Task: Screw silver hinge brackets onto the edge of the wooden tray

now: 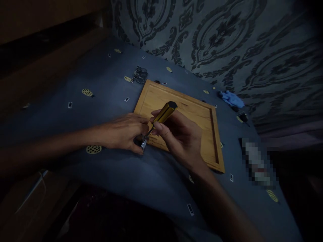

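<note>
My right hand (pixel 185 136) is closed round a yellow and black screwdriver (pixel 165 112), its handle tilted up to the right. The shaft slants down to a small shiny metal fitting (pixel 143 143), perhaps a hinge, by the lower left corner of a framed wooden panel (pixel 176 101). My left hand (pixel 126 131) is closed with thumb and fingers on that fitting, steadying it at the panel's edge. The panel lies flat on the cloth, raised rim upward. Whether the screwdriver tip sits in a screw is too small to tell.
A dark blue cloth (pixel 106 174) with pineapple prints covers the surface. Behind the panel's left corner lies a heap of metal pieces (pixel 139 74). A blue crumpled cloth or glove (pixel 231 99) and a dark object (pixel 243 117) lie at right. A patterned wall (pixel 214 37) stands behind.
</note>
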`<state>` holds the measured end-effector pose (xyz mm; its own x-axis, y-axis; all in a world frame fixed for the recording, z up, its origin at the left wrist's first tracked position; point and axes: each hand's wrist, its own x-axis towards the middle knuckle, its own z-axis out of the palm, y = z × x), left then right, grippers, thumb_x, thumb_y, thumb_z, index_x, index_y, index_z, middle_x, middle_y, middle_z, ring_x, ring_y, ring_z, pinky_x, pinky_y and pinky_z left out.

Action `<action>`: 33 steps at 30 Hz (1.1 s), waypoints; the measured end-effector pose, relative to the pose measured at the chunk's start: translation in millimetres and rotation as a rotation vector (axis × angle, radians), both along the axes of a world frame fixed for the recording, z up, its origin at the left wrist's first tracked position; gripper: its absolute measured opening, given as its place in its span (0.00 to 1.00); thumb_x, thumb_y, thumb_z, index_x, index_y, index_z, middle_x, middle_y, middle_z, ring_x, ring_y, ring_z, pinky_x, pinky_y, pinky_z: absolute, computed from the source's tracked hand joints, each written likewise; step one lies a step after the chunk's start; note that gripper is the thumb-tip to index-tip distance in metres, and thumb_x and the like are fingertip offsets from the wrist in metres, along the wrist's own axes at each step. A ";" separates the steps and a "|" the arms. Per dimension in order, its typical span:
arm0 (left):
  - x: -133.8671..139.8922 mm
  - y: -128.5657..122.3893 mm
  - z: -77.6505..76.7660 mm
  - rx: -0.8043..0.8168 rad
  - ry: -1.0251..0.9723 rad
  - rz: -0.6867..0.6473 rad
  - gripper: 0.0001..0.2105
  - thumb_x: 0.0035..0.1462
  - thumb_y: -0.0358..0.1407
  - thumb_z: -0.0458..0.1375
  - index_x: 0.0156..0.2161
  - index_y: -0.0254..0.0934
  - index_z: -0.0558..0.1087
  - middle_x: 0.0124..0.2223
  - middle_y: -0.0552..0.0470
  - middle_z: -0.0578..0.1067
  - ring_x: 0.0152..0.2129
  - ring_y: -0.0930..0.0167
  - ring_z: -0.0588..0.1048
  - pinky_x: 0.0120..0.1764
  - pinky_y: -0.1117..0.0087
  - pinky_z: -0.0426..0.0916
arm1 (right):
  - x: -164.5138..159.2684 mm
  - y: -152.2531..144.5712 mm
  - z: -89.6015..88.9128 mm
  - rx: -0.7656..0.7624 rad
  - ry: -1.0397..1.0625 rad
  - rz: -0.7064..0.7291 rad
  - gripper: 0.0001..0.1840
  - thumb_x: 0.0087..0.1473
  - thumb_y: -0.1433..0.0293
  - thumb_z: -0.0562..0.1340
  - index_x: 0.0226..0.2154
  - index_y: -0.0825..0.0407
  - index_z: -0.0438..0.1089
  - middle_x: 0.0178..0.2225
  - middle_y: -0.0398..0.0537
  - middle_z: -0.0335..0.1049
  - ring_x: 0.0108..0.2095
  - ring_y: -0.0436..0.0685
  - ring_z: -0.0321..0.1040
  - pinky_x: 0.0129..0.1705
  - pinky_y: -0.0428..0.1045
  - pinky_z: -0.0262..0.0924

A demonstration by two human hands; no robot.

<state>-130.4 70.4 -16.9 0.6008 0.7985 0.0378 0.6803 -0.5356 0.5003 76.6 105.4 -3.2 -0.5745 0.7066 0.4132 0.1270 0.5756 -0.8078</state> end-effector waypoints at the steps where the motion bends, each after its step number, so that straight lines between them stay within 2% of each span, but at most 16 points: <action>1: 0.2 0.2 0.0 0.005 -0.015 0.001 0.14 0.59 0.43 0.71 0.44 0.38 0.77 0.49 0.49 0.79 0.49 0.59 0.76 0.53 0.61 0.67 | -1.6 1.4 1.2 0.015 -0.007 0.019 0.09 0.66 0.60 0.70 0.40 0.48 0.77 0.33 0.43 0.76 0.30 0.53 0.75 0.35 0.50 0.71; 5: 1.7 0.7 4.7 -0.021 -0.002 -0.012 0.13 0.58 0.41 0.73 0.43 0.37 0.78 0.50 0.48 0.80 0.49 0.58 0.77 0.52 0.61 0.68 | -6.1 5.9 3.9 0.040 -0.008 0.057 0.10 0.65 0.59 0.70 0.42 0.49 0.76 0.33 0.42 0.75 0.30 0.52 0.75 0.34 0.49 0.71; 14: 3.8 -0.8 13.3 -0.063 0.050 0.007 0.16 0.57 0.39 0.74 0.46 0.34 0.77 0.46 0.48 0.79 0.42 0.62 0.78 0.44 0.65 0.69 | -14.1 13.4 7.3 0.127 -0.029 0.102 0.13 0.68 0.58 0.67 0.37 0.49 0.74 0.27 0.39 0.71 0.28 0.51 0.73 0.34 0.48 0.67; 18: 4.6 -1.2 14.2 -0.070 0.054 0.006 0.14 0.56 0.38 0.74 0.42 0.34 0.77 0.45 0.48 0.79 0.42 0.62 0.77 0.44 0.64 0.69 | -14.6 14.9 6.3 0.098 -0.026 0.103 0.13 0.68 0.57 0.67 0.38 0.49 0.74 0.28 0.40 0.72 0.29 0.52 0.72 0.34 0.49 0.67; 23: 2.0 -1.5 11.2 -0.049 0.042 0.009 0.13 0.57 0.39 0.73 0.41 0.37 0.76 0.49 0.49 0.79 0.45 0.62 0.77 0.47 0.64 0.69 | -7.4 10.1 2.8 0.031 0.013 0.049 0.14 0.68 0.57 0.67 0.38 0.49 0.72 0.29 0.40 0.72 0.28 0.51 0.73 0.32 0.48 0.67; 29: 0.3 -0.4 8.3 -0.073 0.044 0.009 0.14 0.57 0.41 0.74 0.38 0.37 0.74 0.46 0.51 0.78 0.45 0.62 0.77 0.50 0.63 0.67 | 4.2 1.9 -3.3 -0.029 0.039 -0.071 0.16 0.68 0.55 0.66 0.35 0.48 0.69 0.30 0.41 0.73 0.27 0.51 0.74 0.32 0.50 0.70; 33: 1.2 -1.5 9.7 -0.098 0.034 0.028 0.15 0.56 0.39 0.75 0.40 0.37 0.75 0.45 0.51 0.78 0.45 0.63 0.77 0.52 0.63 0.66 | 4.6 2.6 -4.8 -0.042 0.064 -0.083 0.16 0.68 0.56 0.66 0.35 0.48 0.67 0.33 0.42 0.74 0.26 0.50 0.74 0.30 0.49 0.69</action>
<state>-129.2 68.9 -7.1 0.5780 0.8137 -0.0612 0.7115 -0.4658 0.5261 81.1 108.0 -7.9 -0.4867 0.7682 0.4159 0.1205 0.5305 -0.8391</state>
